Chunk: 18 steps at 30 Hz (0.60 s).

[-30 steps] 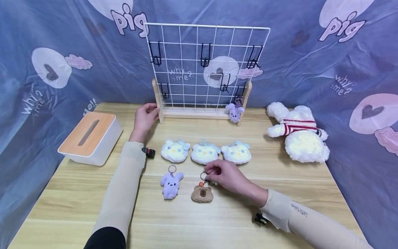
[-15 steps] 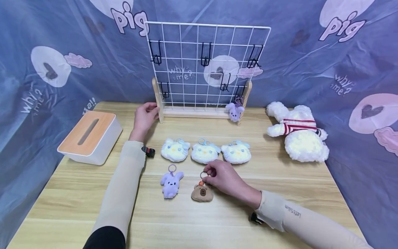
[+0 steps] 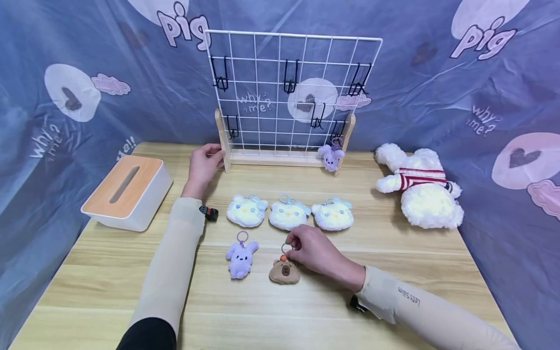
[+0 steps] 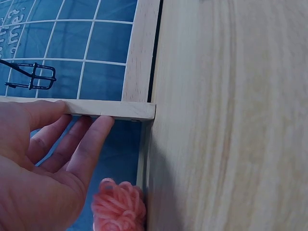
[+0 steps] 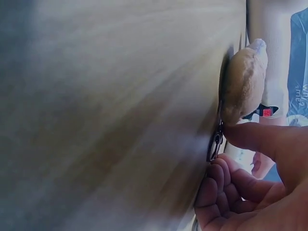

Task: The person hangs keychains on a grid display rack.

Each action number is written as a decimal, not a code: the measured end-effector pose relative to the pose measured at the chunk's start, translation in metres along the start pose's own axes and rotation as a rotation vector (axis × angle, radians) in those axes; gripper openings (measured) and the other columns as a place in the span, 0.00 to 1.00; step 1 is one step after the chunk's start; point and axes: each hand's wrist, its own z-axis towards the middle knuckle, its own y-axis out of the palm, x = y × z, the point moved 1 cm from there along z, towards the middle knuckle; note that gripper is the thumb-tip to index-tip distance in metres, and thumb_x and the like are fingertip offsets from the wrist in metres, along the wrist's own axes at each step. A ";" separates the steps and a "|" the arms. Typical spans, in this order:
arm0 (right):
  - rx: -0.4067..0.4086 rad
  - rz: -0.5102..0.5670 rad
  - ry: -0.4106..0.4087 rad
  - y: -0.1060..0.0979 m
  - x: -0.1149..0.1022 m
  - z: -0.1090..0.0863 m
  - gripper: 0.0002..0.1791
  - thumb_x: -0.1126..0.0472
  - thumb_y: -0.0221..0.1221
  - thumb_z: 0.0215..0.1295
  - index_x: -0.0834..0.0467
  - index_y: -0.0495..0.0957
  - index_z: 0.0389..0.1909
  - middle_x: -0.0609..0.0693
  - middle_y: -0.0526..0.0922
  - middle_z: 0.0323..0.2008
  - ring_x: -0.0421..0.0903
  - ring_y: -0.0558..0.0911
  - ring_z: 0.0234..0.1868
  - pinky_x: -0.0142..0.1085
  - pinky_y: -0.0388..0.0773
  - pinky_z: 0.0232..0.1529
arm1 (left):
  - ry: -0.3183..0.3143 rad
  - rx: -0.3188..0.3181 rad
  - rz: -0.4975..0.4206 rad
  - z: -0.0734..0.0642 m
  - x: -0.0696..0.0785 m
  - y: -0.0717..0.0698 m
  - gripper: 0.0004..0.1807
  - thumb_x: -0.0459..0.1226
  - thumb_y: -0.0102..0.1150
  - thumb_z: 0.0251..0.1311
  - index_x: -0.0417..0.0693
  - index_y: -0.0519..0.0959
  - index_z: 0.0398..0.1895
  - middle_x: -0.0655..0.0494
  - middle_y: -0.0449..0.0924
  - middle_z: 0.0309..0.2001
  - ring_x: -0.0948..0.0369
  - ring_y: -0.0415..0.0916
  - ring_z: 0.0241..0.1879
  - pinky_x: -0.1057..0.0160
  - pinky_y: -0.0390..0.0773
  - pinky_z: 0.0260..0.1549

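Note:
In the head view my left hand (image 3: 203, 165) pinches the left wooden upright (image 3: 221, 141) of a white wire grid rack. The left wrist view shows its fingers on one side of that upright (image 4: 132, 110) and the thumb on the other. My right hand (image 3: 312, 249) pinches the metal ring of a brown capybara plush keychain (image 3: 285, 273) lying on the table. From the right wrist, thumb and fingers (image 5: 219, 180) meet around the ring and clasp, beside the plush (image 5: 245, 82). A lilac plush keychain (image 3: 240, 262) lies left of the capybara.
Three white cat-face keychains (image 3: 286, 217) lie in a row beyond the capybara. Several black hooks (image 3: 290, 80) sit on the grid; a lilac keychain (image 3: 330, 158) hangs at lower right. A tissue box (image 3: 144, 209) stands left, a white plush toy (image 3: 430, 206) lies right.
My right hand has shifted slightly left and its fingers have come onto the capybara keychain's ring. The left hand stays on the rack upright.

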 end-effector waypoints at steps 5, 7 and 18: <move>-0.030 0.021 0.032 -0.008 -0.013 -0.001 0.14 0.62 0.80 0.56 0.50 0.83 0.36 0.43 0.82 0.33 0.38 0.78 0.34 0.32 0.80 0.35 | 0.000 0.003 0.000 0.000 0.000 0.000 0.19 0.34 0.63 0.82 0.35 0.82 0.70 0.38 0.83 0.59 0.50 0.88 0.52 0.63 0.95 0.60; -0.041 0.032 0.049 -0.015 -0.025 -0.003 0.14 0.65 0.80 0.56 0.52 0.83 0.36 0.45 0.82 0.33 0.39 0.78 0.34 0.32 0.80 0.35 | 0.001 0.002 -0.003 0.000 0.000 0.000 0.19 0.34 0.63 0.82 0.35 0.82 0.70 0.37 0.83 0.60 0.49 0.88 0.53 0.63 0.95 0.60; -0.034 0.023 0.016 -0.025 -0.033 -0.008 0.10 0.69 0.73 0.60 0.54 0.84 0.38 0.40 0.83 0.27 0.33 0.76 0.29 0.28 0.79 0.31 | 0.000 0.002 -0.001 -0.002 0.000 0.000 0.20 0.35 0.63 0.82 0.35 0.82 0.70 0.37 0.84 0.60 0.51 0.89 0.52 0.63 0.95 0.60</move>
